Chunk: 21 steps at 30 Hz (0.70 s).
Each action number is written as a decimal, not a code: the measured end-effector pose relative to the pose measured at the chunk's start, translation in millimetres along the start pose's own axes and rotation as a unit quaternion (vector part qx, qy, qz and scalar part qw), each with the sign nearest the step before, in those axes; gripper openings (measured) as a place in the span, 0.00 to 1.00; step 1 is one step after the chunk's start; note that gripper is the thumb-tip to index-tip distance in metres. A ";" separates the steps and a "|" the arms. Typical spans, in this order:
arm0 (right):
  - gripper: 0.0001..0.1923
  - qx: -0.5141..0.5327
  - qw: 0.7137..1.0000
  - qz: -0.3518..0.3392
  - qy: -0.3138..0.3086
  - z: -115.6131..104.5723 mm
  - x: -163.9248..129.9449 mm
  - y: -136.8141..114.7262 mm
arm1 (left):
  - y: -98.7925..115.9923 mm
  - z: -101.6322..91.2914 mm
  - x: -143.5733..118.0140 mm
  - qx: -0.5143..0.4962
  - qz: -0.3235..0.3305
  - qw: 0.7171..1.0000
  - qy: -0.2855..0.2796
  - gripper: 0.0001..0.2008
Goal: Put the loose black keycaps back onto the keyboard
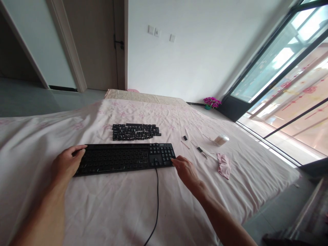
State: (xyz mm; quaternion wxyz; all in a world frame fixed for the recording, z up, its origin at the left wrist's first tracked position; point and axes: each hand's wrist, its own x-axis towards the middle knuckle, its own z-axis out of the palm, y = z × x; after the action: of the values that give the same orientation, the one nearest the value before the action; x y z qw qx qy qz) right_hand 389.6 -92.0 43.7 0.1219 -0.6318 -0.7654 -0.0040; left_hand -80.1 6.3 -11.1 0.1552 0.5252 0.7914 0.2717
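Nearest, a black cable [158, 201] is trailing from the near side of a black keyboard [118, 159] across the bed [115, 212], running toward the bed's near part. The left hand [67, 164] is gripping the keyboard's left end, thumb on top; the right hand [186, 169] is pinching its right end near the lower corner. The keyboard is lying flat-looking on the sheet, its main section mostly showing bare key sockets — the number pad is keeping its caps. Between it and the bed's right edge, a crumpled pink cloth [224, 166] is lying, with a small brush [202, 152] to its left. Beyond the keyboard, loose keycaps [123, 132] are sitting in rows. A clear container [221, 140] is resting toward the right edge; purple flowers [212, 101] are standing past the far right corner.
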 end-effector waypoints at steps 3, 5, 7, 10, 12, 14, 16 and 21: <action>0.13 -0.004 0.999 -0.043 0.009 0.1 1.0 7.2 | 0.0 0.1 0.1 -0.005 -0.008 1.000 -0.002 0.21; 0.13 -0.004 0.997 -0.070 0.018 0.8 1.3 13.2 | 0.0 0.5 0.1 -0.009 -0.007 1.000 0.002 0.21; 0.13 -0.008 0.996 -0.086 0.026 2.2 1.3 18.1 | 0.4 0.6 -0.2 -0.010 -0.005 1.000 0.004 0.21; 0.13 -0.017 0.994 -0.100 0.037 5.1 1.1 21.8 | 2.0 -0.3 -1.0 -0.001 -0.001 1.000 0.003 0.22; 0.13 -0.022 0.993 -0.104 0.046 7.2 0.8 22.1 | 2.9 -1.0 -1.5 0.001 0.001 1.000 0.003 0.22; 0.12 -0.027 0.993 -0.102 0.053 8.8 0.5 21.5 | 2.8 -1.3 -1.6 -0.002 0.002 1.000 0.003 0.21; 0.12 -0.034 0.993 -0.101 0.055 9.4 -0.1 20.1 | 1.9 -1.2 -1.2 0.000 -0.001 1.000 0.003 0.22; 0.13 -0.079 0.990 -0.108 0.043 8.5 -3.2 13.9 | 0.6 -0.4 -0.4 0.004 -0.010 1.000 0.002 0.22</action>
State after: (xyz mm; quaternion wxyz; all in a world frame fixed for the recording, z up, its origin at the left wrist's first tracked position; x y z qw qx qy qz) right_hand 402.1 -91.0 32.8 0.1033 -0.5524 -0.8205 -0.1047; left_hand -79.6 6.0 -10.4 0.1545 0.5175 0.7979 0.2677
